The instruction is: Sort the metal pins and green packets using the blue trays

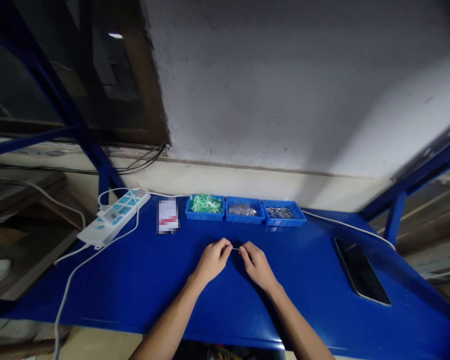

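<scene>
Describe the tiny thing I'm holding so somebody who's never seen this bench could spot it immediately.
Over the blue table, on the near side of the three blue bins, the left hand and right hand face each other. The thin pale rod bridges the gap between them. Unlike the silvery metal pieces lying in the right-end bin, it is by itself, pinched by both hands.

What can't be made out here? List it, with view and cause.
All in the head view:
Thin piece: ends covered by left hand and right hand.
White-and-red item: print pixelated.
Metal pieces: too small to identify.
Things below the table: cut off by the picture's bottom edge.
</scene>
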A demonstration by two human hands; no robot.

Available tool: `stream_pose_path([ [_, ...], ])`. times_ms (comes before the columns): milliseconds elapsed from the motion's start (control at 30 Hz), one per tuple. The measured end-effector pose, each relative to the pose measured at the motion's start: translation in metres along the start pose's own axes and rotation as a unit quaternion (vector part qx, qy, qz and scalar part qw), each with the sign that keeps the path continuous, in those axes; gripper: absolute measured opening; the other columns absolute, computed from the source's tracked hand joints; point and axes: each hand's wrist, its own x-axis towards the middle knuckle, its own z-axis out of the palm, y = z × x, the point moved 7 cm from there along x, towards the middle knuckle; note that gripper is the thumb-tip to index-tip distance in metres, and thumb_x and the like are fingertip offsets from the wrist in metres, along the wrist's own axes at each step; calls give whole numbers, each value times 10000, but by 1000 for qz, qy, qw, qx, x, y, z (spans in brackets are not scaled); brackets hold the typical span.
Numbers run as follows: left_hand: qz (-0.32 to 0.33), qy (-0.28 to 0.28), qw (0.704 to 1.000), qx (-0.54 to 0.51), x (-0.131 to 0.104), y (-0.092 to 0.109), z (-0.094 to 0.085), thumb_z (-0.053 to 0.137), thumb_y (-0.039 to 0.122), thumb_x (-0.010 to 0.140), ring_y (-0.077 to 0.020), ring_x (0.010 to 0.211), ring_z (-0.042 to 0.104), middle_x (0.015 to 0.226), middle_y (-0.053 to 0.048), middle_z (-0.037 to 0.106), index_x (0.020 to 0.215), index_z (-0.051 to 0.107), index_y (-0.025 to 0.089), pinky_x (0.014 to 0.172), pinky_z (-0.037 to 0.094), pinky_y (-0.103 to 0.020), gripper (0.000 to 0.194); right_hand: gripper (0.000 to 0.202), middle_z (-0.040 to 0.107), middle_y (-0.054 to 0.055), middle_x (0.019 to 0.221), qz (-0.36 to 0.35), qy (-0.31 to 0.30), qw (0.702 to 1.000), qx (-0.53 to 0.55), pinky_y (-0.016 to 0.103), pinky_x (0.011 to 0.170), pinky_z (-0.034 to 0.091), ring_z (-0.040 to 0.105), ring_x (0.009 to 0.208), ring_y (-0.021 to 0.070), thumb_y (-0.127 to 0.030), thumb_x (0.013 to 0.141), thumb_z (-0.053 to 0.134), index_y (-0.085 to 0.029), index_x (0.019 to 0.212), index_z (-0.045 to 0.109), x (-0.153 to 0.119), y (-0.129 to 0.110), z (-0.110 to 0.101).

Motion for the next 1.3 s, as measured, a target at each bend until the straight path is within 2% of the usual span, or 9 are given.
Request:
stream_pose_path([
  [167,-5,6,1000,-12,1,-1,-1,351,304,926,-126,607,567,649,12,591,819,545,201,603,390,-204,244,164,570,-1,714,-3,-3,1000,16,233,574,414,528,601,128,-338,894,462,-200,900,550,-1,-3,-2],
  [333,-5,2,1000,-19,0,-1,-1,361,322,924,-121,588,552,652,16,585,855,552,201,583,382,-204,237,229,566,24,762,-9,-3,1000,10,254,653,422,546,683,146,-317,934,381,-203,837,555,0,-4,-2],
  [500,13,4,1000,-21,-1,3,-2,423,304,898,-112,569,528,669,21,587,934,555,198,541,355,-199,172,295,541,18,719,3,-4,1000,11,254,642,416,533,661,141,-320,949,344,-197,745,518,0,-1,0],
  [633,15,11,999,-27,-1,1,-2,403,297,906,-106,554,507,656,21,573,871,551,189,538,346,-203,186,165,546,-6,715,20,-3,999,38,239,595,409,526,619,132,-335,910,439,-200,947,526,-2,2,1],
  [700,9,16,999,-34,-1,-1,-2,388,312,912,-107,543,497,635,25,555,857,544,188,539,346,-205,207,194,533,-21,690,20,-1,999,46,230,560,398,505,579,126,-341,889,474,-198,1017,505,-3,3,1],
  [833,5,16,999,-40,-1,-1,-2,391,329,910,-109,550,500,634,23,558,837,557,188,548,350,-206,230,168,567,6,740,4,3,999,42,238,614,404,528,640,136,-333,905,434,-199,888,533,-2,2,0],
  [1033,12,11,999,-45,-2,2,-2,433,313,890,-106,547,494,625,35,543,944,570,200,542,347,-201,186,250,558,11,710,12,5,999,38,243,620,391,533,651,145,-331,932,376,-197,790,531,-1,4,-1],
  [1200,12,8,999,-41,-1,2,-2,412,320,902,-105,553,495,632,30,554,870,573,196,558,353,-203,206,174,572,0,724,21,4,999,46,231,572,392,518,605,134,-342,894,455,-195,939,535,-2,2,-2],
  [1300,12,6,999,-40,0,1,-2,409,323,904,-106,557,499,631,28,557,852,576,194,562,355,-203,217,155,583,9,752,13,-1,999,40,236,606,405,532,639,138,-327,893,454,-197,899,539,-2,0,-1],
])
